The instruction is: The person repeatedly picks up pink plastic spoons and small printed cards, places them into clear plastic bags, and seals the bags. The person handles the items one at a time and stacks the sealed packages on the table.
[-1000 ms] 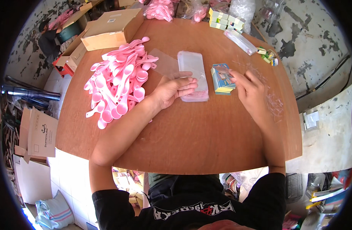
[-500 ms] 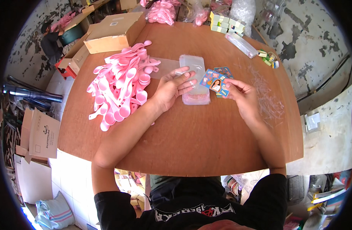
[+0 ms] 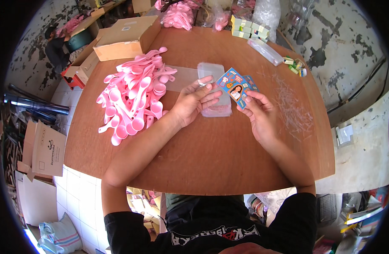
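My right hand [image 3: 261,113] pinches a blue printed card [image 3: 233,86] by its lower right corner, thumb on top. The card is tilted, its upper left edge close to the fingertips of my left hand [image 3: 193,100]. The left thumb and fingers are closed on what looks like a clear plastic bag, seen only as faint glints. Beneath the hands lies a stack of clear plastic bags [image 3: 216,111], partly covered by the left fingers. More blue cards [image 3: 250,82] lie behind the held one, mostly hidden.
A heap of pink spoons [image 3: 133,97] covers the table's left part. A cardboard box [image 3: 129,39] stands at the far left. Thin clear plastic strips [image 3: 292,110] lie at the right. Small boxes [image 3: 245,27] and a long clear packet [image 3: 265,51] are at the back. Another person [image 3: 55,48] sits far left.
The card in my right hand has turned more upright and shifted slightly left and nearer me, toward the left fingers. The left hand has barely moved.
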A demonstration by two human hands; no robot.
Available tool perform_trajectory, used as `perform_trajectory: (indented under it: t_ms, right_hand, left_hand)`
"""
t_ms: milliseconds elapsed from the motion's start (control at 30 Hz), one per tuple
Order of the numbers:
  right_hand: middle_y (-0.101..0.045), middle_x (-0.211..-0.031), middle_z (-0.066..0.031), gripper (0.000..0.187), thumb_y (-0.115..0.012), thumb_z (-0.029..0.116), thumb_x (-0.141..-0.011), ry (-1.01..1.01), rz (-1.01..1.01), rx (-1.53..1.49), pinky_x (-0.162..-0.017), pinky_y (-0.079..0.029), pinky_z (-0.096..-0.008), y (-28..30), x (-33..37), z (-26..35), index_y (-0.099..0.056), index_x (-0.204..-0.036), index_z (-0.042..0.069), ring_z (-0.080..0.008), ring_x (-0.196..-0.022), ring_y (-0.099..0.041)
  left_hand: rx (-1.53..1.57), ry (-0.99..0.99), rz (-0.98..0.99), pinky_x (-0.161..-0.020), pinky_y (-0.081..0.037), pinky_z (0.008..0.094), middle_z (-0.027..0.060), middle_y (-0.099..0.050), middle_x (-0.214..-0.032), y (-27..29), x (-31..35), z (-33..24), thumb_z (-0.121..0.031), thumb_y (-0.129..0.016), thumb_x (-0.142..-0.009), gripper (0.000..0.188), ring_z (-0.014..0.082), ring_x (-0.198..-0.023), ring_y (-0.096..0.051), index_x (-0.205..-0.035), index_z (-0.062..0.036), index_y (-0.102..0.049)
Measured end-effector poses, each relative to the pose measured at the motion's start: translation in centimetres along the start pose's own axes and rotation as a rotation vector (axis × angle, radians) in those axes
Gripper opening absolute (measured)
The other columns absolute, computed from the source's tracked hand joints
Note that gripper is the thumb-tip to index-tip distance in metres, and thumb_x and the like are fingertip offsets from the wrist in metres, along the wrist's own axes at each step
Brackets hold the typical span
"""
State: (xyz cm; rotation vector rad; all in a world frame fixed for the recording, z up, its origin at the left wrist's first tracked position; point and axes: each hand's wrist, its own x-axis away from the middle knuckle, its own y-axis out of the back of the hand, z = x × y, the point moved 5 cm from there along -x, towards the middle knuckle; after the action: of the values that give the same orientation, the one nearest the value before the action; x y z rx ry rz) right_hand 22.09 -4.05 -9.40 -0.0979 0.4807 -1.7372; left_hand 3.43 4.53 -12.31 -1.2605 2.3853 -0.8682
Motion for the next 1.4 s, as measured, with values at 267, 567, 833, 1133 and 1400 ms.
perform_trajectory:
  t_ms: [267,567,833,1133,1400]
  right_hand:
    - [-0.067,-0.104,-0.0097,0.017,-0.064,0.009,-0.093,0.109,0.011,0.229,-0.079,-0.059,-0.0330,-0.3,0.7,-0.5,-0.065,-0.106,0.000,-0.0138,-0.091,-0.065]
    - [-0.068,-0.100,-0.0079,0.015,-0.065,0.008,-0.092,0.227,0.009,0.313,-0.077,-0.058,-0.0292,-0.6,0.6,0.2,-0.066,-0.104,-0.001,-0.0110,-0.085,-0.065]
    - [-0.068,-0.098,-0.0074,0.014,-0.064,0.006,-0.092,0.185,0.076,0.376,-0.072,-0.057,-0.0259,-0.8,1.2,-0.7,-0.067,-0.104,-0.002,-0.0096,-0.081,-0.065]
    - [-0.068,-0.100,-0.0076,0.014,-0.064,0.003,-0.091,0.156,0.113,0.416,-0.068,-0.057,-0.0250,-1.4,0.9,-0.9,-0.066,-0.104,-0.002,-0.0104,-0.081,-0.066]
    - [-0.068,-0.098,-0.0145,0.021,-0.066,0.004,-0.090,0.102,0.065,0.239,-0.069,-0.059,-0.0273,-1.7,0.6,0.2,-0.055,-0.107,-0.001,-0.0135,-0.083,-0.066]
  left_hand:
    - [0.056,0.019,0.127,-0.092,-0.055,0.0376,0.0071,-0.059,-0.119,-0.4,0.0,0.1,-0.020,-0.063,-0.093,0.053,0.0212,-0.102,-0.066,-0.139,-0.0064,-0.041]
    - [0.050,0.040,0.096,-0.093,-0.055,0.0386,0.0054,-0.058,-0.119,-0.1,-0.1,0.3,-0.022,-0.063,-0.093,0.053,0.0207,-0.103,-0.065,-0.139,-0.0073,-0.041]
    - [0.038,-0.001,0.087,-0.096,-0.052,0.0371,0.0079,-0.061,-0.122,-1.0,0.2,-0.2,-0.023,-0.060,-0.095,0.046,0.0202,-0.106,-0.064,-0.134,-0.0044,-0.045]
    - [-0.238,-0.007,0.197,-0.096,-0.051,0.0362,0.0095,-0.065,-0.114,-1.9,0.4,0.5,-0.024,-0.060,-0.096,0.035,0.0196,-0.107,-0.064,-0.122,-0.0018,-0.054]
    - [-0.166,-0.042,0.112,-0.092,-0.051,0.0341,0.0074,-0.066,-0.111,-2.2,0.8,-0.2,-0.026,-0.062,-0.095,0.033,0.0156,-0.100,-0.065,-0.118,-0.0027,-0.060]
